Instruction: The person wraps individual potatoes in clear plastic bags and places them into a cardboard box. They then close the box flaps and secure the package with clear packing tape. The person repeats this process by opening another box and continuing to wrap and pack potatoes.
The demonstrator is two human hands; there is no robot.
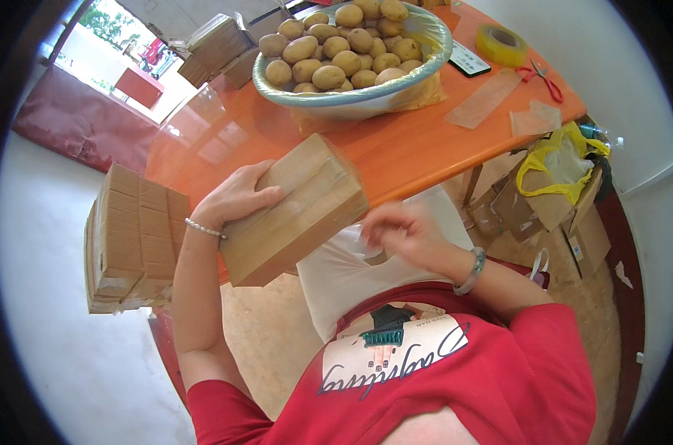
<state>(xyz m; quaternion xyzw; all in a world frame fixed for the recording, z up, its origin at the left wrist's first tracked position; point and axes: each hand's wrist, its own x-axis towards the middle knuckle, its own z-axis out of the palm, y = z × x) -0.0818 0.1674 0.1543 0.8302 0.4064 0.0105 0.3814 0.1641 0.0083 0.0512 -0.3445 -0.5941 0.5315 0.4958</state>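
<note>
A closed cardboard box (308, 189) with clear tape along its seam is tilted at the near edge of the orange table. My left hand (239, 192) grips its left end, the thumb lying over the upper face. To the right of the box, my right hand (406, 233) is lifted above my lap, apart from the carton. Motion blurs its curled fingers, so whether they hold something small cannot be made out.
Beyond the box stands a plastic-lined basin (336, 100) heaped with potatoes (344, 61). A tape roll (501, 44), a phone (470, 60) and red-handled scissors (545, 80) lie at right on the orange table (403, 150). Stacked cartons (136, 233) rise at left; a yellow bag (564, 161) tops boxes below right.
</note>
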